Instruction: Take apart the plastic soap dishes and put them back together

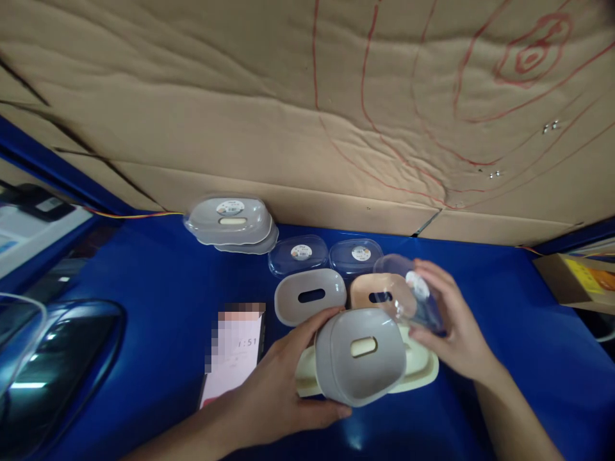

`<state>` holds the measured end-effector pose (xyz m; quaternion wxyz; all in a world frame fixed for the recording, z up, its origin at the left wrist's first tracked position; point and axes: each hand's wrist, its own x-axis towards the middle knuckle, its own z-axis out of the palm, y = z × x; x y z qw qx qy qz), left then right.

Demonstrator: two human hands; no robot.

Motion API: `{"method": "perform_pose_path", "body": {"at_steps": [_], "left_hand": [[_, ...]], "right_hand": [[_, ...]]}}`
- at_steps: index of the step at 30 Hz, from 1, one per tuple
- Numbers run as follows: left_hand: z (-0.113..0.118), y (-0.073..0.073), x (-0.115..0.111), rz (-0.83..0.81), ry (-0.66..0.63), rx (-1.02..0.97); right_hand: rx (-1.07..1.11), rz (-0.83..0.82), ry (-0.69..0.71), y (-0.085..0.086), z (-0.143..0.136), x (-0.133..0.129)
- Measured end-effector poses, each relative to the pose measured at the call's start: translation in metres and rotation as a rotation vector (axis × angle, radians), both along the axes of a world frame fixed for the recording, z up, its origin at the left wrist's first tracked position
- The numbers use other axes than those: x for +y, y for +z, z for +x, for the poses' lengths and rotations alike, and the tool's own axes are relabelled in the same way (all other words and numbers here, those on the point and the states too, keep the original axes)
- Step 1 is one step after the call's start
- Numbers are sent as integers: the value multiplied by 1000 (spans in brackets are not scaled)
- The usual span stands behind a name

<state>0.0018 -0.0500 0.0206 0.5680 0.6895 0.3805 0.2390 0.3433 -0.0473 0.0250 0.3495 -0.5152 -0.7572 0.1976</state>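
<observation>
Dish (343, 374) of gray plastic in my left hand (283, 390), clear cover (403, 285) in my right hand (456, 326).
My left fingers and thumb, spread wide, clasp the dish's side (cream shows in its slot), with a pale yellow tray (425, 368) partly behind it; my right fingers and thumb, part-curled, grip the cover's end. A peach dish (361, 287) shows through the cover, on the blue table (168, 272).

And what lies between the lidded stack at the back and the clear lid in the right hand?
In the head view, two stickered clear lids lie side by side, beyond a peach dish, between the stack and held lid.
</observation>
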Motion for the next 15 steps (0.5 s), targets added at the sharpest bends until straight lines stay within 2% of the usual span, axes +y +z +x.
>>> {"method": "perform_pose_path", "body": {"at_steps": [2, 6, 10, 15], "left_hand": [[0, -2, -1, -4, -13, 28], [0, -2, -2, -45, -39, 59], [0, 2, -1, -36, -41, 57], [1, 3, -1, -40, -27, 35]], "right_hand": [[1, 39, -167, -13, 27, 14], [-66, 40, -343, -46, 74, 38], [-127, -9, -303, -63, 87, 46], [-172, -64, -229, -61, 84, 48]]}}
